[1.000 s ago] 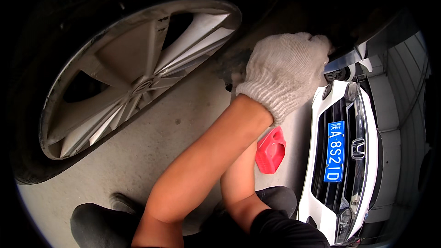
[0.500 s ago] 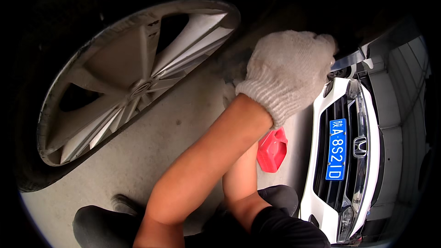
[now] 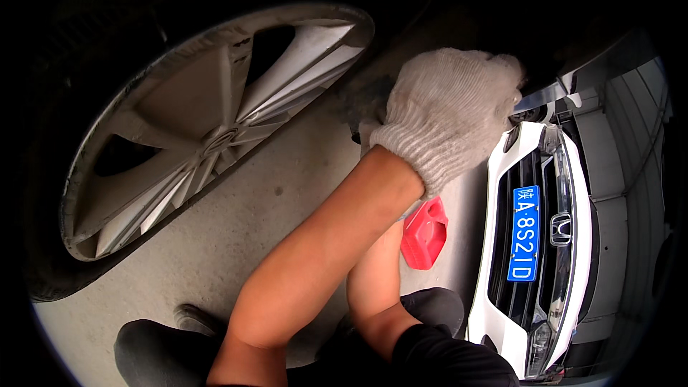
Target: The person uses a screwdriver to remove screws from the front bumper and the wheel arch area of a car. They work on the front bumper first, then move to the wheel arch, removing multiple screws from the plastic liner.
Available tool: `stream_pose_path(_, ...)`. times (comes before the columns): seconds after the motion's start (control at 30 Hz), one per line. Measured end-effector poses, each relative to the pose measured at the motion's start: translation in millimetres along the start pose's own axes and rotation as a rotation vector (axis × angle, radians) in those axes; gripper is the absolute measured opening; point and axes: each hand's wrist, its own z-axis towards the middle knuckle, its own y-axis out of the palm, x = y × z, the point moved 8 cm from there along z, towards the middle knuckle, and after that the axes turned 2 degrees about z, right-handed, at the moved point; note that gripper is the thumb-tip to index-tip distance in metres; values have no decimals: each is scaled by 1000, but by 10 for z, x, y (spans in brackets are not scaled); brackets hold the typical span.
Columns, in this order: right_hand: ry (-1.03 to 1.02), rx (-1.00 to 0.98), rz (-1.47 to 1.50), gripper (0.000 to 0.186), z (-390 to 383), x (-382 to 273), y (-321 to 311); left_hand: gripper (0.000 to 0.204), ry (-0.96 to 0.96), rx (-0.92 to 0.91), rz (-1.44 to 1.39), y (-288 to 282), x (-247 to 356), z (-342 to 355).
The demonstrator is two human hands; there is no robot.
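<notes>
My left hand (image 3: 451,111), in a whitish knitted glove, is raised below the dark underside at the upper right. Its fingers curl away from view, and whatever they grip is hidden in shadow. Crossing beneath the left forearm, my right arm (image 3: 374,279) reaches up and forward. Only a sliver of the gloved right hand (image 3: 368,131) shows past the left wrist; its fingers are hidden. Left of both hands stands a silver spoked wheel (image 3: 215,140) inside a black tyre (image 3: 54,272).
A red plastic container (image 3: 425,236) sits on the grey concrete floor (image 3: 265,222) beside my right forearm. To the right is the front of a white car (image 3: 494,315) with a blue plate (image 3: 524,233). My bent knees (image 3: 154,351) are at the lower edge.
The sliver of my right glove has shifted slightly up and right beside the left wrist. My left hand stays in nearly the same place.
</notes>
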Motion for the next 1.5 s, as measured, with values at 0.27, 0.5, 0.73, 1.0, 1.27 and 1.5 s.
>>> stream_pose_path(0.27,0,-4,3,29,22,-6,24,22,-40,-35,33,-45,44,20)
stream_pose_path(0.5,-9,18,-20,29,-10,-60,-110,21,-41,-26,10,38,87,-2)
stream_pose_path(0.73,-5,4,-16,29,-20,-30,-59,20,-50,-19,52,1,65,9)
stream_pose_path(1.0,4,-2,-13,28,-54,19,-67,21,-43,-17,37,1,37,-3)
stream_pose_path(1.27,3,-1,-2,28,-58,16,-61,23,-82,-25,-32,-41,27,-2)
stream_pose_path(1.5,8,-4,5,28,-64,41,-25,22,-85,-32,-44,-28,-10,-4)
